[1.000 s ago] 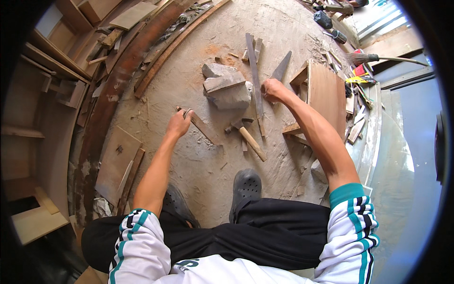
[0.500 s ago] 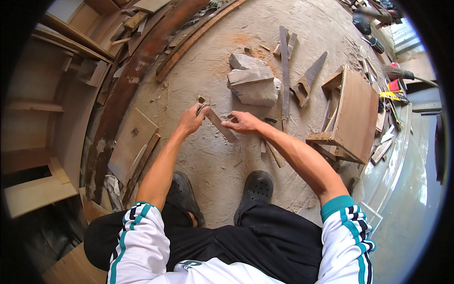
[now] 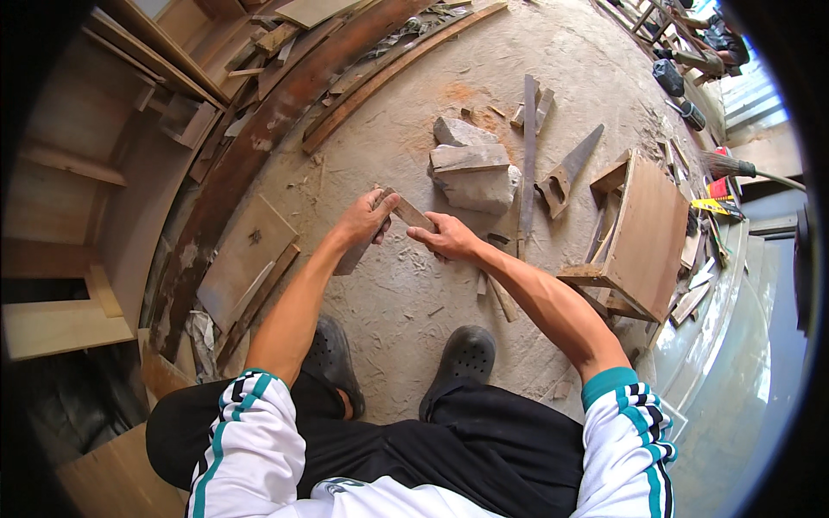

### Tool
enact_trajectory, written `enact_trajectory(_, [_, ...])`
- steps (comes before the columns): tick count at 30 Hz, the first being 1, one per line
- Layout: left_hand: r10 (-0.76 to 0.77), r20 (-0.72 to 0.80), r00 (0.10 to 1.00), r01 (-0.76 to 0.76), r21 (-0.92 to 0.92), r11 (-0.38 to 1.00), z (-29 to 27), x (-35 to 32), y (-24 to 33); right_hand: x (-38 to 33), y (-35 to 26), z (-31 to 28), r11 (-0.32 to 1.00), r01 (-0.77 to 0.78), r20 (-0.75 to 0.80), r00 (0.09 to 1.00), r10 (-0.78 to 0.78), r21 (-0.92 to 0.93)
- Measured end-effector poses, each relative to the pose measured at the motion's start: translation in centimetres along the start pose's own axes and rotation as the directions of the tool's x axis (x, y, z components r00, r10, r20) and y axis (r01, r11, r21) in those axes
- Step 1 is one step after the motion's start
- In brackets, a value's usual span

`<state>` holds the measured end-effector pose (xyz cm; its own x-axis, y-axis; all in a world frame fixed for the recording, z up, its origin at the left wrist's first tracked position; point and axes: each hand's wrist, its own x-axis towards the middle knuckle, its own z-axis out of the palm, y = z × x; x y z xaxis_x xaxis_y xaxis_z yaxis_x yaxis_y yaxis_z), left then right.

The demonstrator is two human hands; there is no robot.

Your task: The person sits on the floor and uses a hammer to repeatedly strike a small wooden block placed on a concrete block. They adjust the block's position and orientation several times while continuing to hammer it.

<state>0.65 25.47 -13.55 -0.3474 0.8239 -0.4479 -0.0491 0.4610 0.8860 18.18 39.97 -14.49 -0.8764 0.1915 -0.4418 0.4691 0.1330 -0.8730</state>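
Observation:
In front of my feet, my left hand (image 3: pixel 366 219) is closed around a flat piece of wood (image 3: pixel 349 259), whose lower end shows below the fingers. A narrow wooden strip (image 3: pixel 408 210) slants between my hands, its upper end against my left fingers. Its lower end is gripped by my right hand (image 3: pixel 447 237), fingers curled and thumb along it. Whether the strip and the piece are joined is hidden by my left hand. Just beyond my right hand stands a pale block (image 3: pixel 475 192) with a board (image 3: pixel 469 158) on top.
A handsaw (image 3: pixel 570 173) and a long thin bar (image 3: pixel 528 164) lie right of the block. An open wooden box (image 3: pixel 652 233) stands farther right. Boards (image 3: pixel 246 255) and a long beam (image 3: pixel 406 65) line the left, beside a wooden cabinet (image 3: pixel 73 198). A broom (image 3: pixel 730 162) is far right.
My right hand has closed on the strip's end, and the strip now lies flatter between my hands. A piece of wood now shows below my left hand. The view has shifted slightly.

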Motion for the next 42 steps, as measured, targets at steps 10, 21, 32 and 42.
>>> enact_trajectory(10, [0.100, -0.102, 0.990, -0.088, 0.117, 0.989, 2.0, 1.4, 0.7, -1.1, 0.1, -1.6, 0.998, -0.050, -0.053, 0.997, 0.051, 0.035])
enact_trajectory(21, [0.159, -0.103, 0.982, -0.142, 0.156, 0.978, 2.8, 2.0, 1.2, -2.9, -1.6, -1.8, 0.996, -0.053, -0.170, 0.985, 0.041, -0.066])
enact_trajectory(32, [-0.008, 0.213, 0.977, 0.037, -0.133, 0.990, 1.7, 0.4, 3.6, -3.0, -1.2, -4.1, 0.993, -0.121, -0.192, 0.974, 0.118, -0.005])
enact_trajectory(42, [0.007, 0.141, 0.990, -0.003, -0.032, 0.999, 1.7, 0.6, 2.9, -2.5, -1.4, -3.6, 0.978, -0.056, -0.301, 0.954, -0.008, -0.203])
